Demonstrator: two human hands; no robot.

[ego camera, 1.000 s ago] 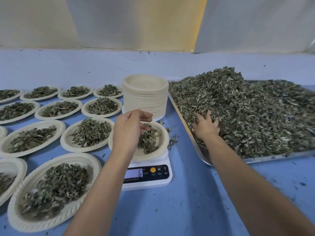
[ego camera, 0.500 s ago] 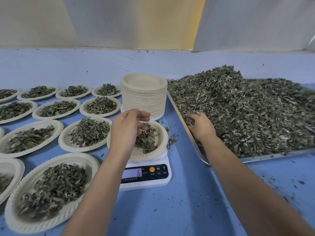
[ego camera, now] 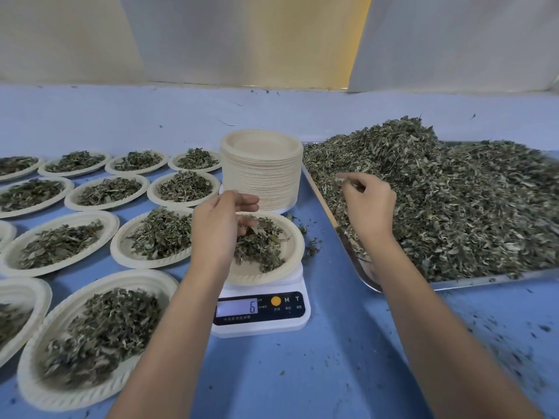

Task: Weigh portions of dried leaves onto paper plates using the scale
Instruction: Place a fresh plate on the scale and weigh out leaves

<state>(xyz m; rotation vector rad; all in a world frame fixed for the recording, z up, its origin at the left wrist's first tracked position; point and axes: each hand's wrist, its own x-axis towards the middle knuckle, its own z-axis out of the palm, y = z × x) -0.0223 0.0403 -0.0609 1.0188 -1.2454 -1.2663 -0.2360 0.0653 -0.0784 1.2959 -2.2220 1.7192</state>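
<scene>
While the readout shows a 6, the dried leaves [ego camera: 261,247] being weighed lie in a loose mound on a paper plate [ego camera: 287,269] that sits on the white scale [ego camera: 263,323] at the middle of the blue worktop [ego camera: 332,382]. Over the left half of that plate hangs the left hand [ego camera: 216,234]. Its fingers [ego camera: 247,221] are loosely curled, the tips down at the top of the mound, the forefinger stretched out above them. Whether they have hold of any leaf I cannot tell. To the right, the right hand [ego camera: 370,207] is raised over the near left edge of the heap [ego camera: 453,213], its thumb and fingertips pinching a small tuft of leaves.

The step in hand looks to be topping up this portion to its target weight, which the pictures do not give. To do it well, the tuft should travel across low and be let fall on the middle of the mound, a few leaves at a time. Both hands should be lifted off the plate before the number is read, since any touch would falsify it. Spillage is likely on the way: crumbs already lie on the worktop between the plate and the metal tray [ego camera: 484,282] that carries the heap.

Just beyond the scale stands a tall stack of empty plates [ego camera: 261,176]. Rows of filled plates [ego camera: 107,192] lie to the left, from near to far.
</scene>
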